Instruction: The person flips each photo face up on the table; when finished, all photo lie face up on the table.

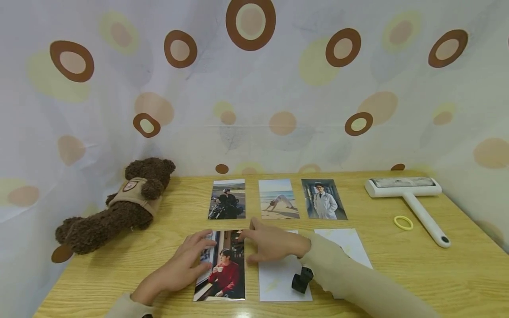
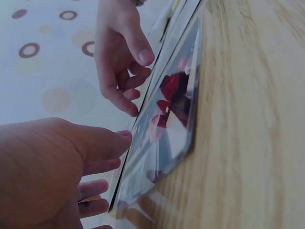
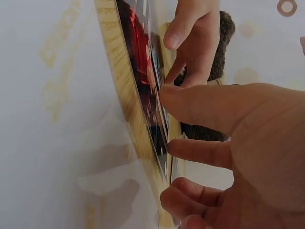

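Closest thing to a label here: the teddy bear (image 1: 127,207) is wearing a tan top with a shield badge (image 1: 130,186), but any lettering on it is coming out way too small to read. The red-sweater photo (image 1: 228,276) is lying face up on the desk (image 1: 441,278), sitting right between the two hands. The left hand (image 1: 183,263) is reaching over the photo's left edge, fingers spread and a bit bent. The right hand (image 1: 272,243) is hanging around the top right corner, thumb and fingers loosely apart; can't really tell if those tips are touching. As for room, a narrow strip of wood is separating the photo from a white card (image 1: 278,282), which is lying partly under the right hand. Another white card (image 1: 355,243) is peeking out past the sleeve. The biker photo (image 1: 226,203) is sitting just beyond the top edge, with wood showing between. More wood is showing on the left, between the left hand and the bear. The lint roller (image 1: 417,205) and yellow ring (image 1: 403,217) are lying well off right.
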A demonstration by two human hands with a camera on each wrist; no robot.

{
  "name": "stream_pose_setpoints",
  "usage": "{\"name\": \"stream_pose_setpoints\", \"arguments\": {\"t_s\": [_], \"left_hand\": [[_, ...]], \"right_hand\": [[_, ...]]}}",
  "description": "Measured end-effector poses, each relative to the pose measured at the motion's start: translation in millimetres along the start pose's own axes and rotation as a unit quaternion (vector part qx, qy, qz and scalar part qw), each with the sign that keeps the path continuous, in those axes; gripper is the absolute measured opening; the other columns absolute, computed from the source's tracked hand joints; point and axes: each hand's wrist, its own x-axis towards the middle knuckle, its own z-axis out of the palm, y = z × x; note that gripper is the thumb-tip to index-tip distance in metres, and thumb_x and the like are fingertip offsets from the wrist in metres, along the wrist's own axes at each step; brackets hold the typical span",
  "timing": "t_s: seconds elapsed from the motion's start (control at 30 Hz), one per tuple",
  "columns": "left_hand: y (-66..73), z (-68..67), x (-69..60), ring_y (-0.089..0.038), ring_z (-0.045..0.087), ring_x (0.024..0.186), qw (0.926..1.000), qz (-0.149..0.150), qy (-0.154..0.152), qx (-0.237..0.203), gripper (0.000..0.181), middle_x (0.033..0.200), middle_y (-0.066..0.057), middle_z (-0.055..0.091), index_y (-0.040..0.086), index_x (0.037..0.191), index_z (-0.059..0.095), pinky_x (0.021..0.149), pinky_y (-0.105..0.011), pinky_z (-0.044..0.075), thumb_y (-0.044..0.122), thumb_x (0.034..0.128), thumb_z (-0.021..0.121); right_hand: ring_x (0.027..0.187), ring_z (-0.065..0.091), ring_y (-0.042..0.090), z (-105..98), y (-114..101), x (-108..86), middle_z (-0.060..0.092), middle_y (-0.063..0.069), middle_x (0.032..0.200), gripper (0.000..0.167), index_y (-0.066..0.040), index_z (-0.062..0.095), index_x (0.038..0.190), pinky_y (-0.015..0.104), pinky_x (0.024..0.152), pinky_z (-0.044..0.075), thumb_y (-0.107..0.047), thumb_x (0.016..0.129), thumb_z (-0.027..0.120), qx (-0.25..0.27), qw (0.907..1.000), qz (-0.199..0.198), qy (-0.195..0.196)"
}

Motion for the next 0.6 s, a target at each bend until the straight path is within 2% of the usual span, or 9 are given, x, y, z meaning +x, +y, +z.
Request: {"name": "stream_pose_setpoints", "arguments": {"t_s": [0.07,0.17,0.37,0.6], "left_hand": [[2.6,2.0,2.9,-0.044,0.031,0.134,0.9999,0.0,0.007,-0.011,0.038,0.148,-0.021,0.034,0.008,0.128,0.055,0.099,-0.07,0.027,0.016,0.0915,0.064],[9.3,6.2,10.1,-0.042,0.031,0.134,0.9998,0.002,-0.001,-0.02,0.037,0.148,-0.018,0.035,0.01,0.127,0.056,0.098,-0.07,0.026,0.021,0.0922,0.064],[26.0,13.9,26.7,-0.041,0.031,0.136,0.9976,0.028,-0.058,-0.024,0.038,0.15,-0.016,0.035,0.01,0.128,0.055,0.1,-0.069,0.027,0.024,0.0938,0.063],[44.3,22.2,40.7,-0.034,0.034,0.137,0.9898,0.058,-0.13,-0.012,0.044,0.15,-0.012,0.036,0.009,0.132,0.051,0.104,-0.064,0.03,0.03,0.0948,0.062]], "right_hand": [[0.069,0.037,0.008,-1.5,3.0,-8.7,0.04,0.002,0.097,0.042,-0.01,0.058,0.124,0.019,0.061,0.034,-0.028,0.088,0.07,-0.001,0.9999,-0.009,0.012],[0.07,0.039,0.007,-4.3,7.8,-23.0,0.043,0.004,0.098,0.04,-0.009,0.058,0.122,0.019,0.063,0.036,-0.026,0.089,0.07,-0.003,0.9995,-0.02,0.025],[0.075,0.043,0.008,-8.9,19.6,-43.2,0.045,0.006,0.102,0.04,-0.008,0.057,0.122,0.02,0.066,0.041,-0.023,0.088,0.071,0.002,0.9993,-0.008,0.037],[0.078,0.046,0.01,-17.5,42.0,-59.4,0.046,0.01,0.113,0.042,-0.007,0.056,0.123,0.024,0.07,0.042,-0.023,0.088,0.071,0.027,0.9987,0.026,0.035]]}}
